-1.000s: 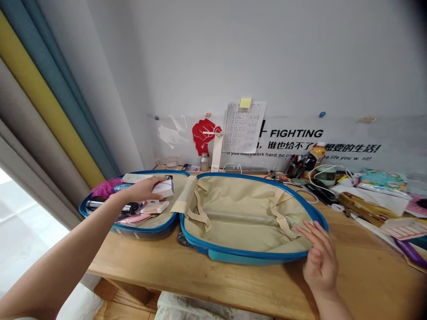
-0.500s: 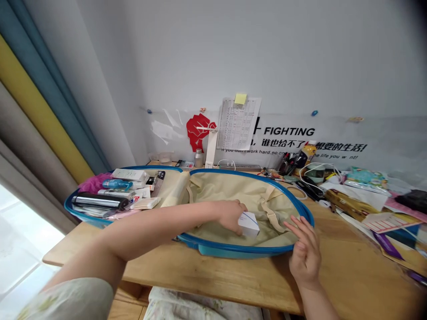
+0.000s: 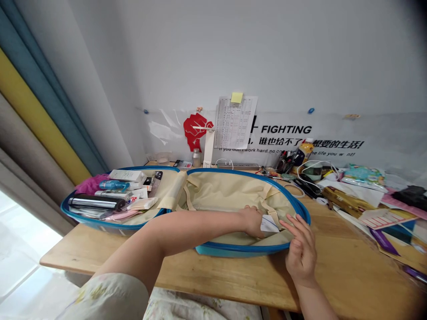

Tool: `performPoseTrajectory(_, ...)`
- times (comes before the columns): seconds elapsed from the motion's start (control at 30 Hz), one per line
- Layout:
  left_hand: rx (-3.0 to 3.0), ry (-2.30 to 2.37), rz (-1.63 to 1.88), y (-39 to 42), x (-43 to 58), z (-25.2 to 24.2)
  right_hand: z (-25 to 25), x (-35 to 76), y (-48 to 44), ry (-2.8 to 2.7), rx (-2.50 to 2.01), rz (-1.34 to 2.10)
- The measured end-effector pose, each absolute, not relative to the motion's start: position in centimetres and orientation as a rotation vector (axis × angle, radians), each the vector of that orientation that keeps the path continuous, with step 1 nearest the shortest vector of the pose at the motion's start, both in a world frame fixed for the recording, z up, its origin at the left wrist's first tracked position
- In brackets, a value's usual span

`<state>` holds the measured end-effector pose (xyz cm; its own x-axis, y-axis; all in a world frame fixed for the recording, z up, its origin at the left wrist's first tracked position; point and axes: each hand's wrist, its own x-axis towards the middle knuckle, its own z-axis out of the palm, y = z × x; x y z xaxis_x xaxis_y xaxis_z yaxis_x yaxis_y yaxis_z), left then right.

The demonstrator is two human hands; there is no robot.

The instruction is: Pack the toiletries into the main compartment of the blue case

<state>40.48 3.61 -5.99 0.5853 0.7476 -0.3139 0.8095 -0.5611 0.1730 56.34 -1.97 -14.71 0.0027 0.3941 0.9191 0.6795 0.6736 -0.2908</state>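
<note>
A blue-rimmed case (image 3: 247, 250) lies open on a wooden table, its two halves lined in beige cloth. Inside the right half, my left hand (image 3: 252, 221) is closed on a small white box (image 3: 268, 224), near a beige strap. My right hand (image 3: 302, 244) rests at the right rim of this half, fingers apart, fingertips over the edge. The left half holds a black cylinder (image 3: 96, 202), a blue bottle (image 3: 114, 185), a white box (image 3: 126, 176), pink mesh (image 3: 91, 183) and several small packets.
On the table's right stand a yellow-labelled bottle (image 3: 304, 153), a gold pouch (image 3: 347, 201), cables, papers and a floral packet (image 3: 363, 175). Behind the case are a white lamp (image 3: 208, 149), a small grey bottle (image 3: 196, 158) and a power strip (image 3: 237, 166). Curtains hang left.
My left hand has moved right with the small white box, deeper into the right half and closer to my right hand. The view has shifted slightly; my right hand stays at the rim.
</note>
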Motion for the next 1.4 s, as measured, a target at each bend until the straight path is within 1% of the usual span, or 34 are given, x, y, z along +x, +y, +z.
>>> performPoseTrajectory(0.3, 2.430, 1.307, -0.110, 3.5, 40.0, -6.7, -14.7, 56.3, -1.9, -1.632, -0.888, -0.298)
performPoseTrajectory(0.47, 2.422, 1.332, -0.039, 4.5, 38.3, -4.4, -14.7, 56.4, -1.8, -1.623, -0.888, -0.313)
performPoseTrajectory(0.6, 2.495, 1.441, 0.081, 6.3, 32.9, -1.3, -14.7, 56.3, -1.8, -1.617, -0.902, -0.308)
performPoseTrajectory(0.77, 2.439, 1.918, 0.128, 7.9, 20.3, 1.5, -14.5, 56.2, -1.8, -1.608, -0.864, -0.309)
performPoseTrajectory(0.9, 2.286, 2.288, -0.013, 7.0, 9.6, 2.6, -14.3, 56.1, -1.8, -1.622, -0.858, -0.328)
performPoseTrajectory(1.03, 2.122, 2.479, -0.262, 5.3, 2.5, 3.5, -14.3, 56.2, -1.7, -1.605, -0.875, -0.330)
performPoseTrajectory(1.23, 2.038, 2.511, -0.553, 5.3, 0.0, 3.1, -14.4, 56.1, -1.7, -1.585, -0.919, -0.335)
performPoseTrajectory(1.4, 2.092, 2.505, -0.623, 5.4, -0.2, 2.0, -14.4, 56.1, -1.8, -1.584, -0.925, -0.336)
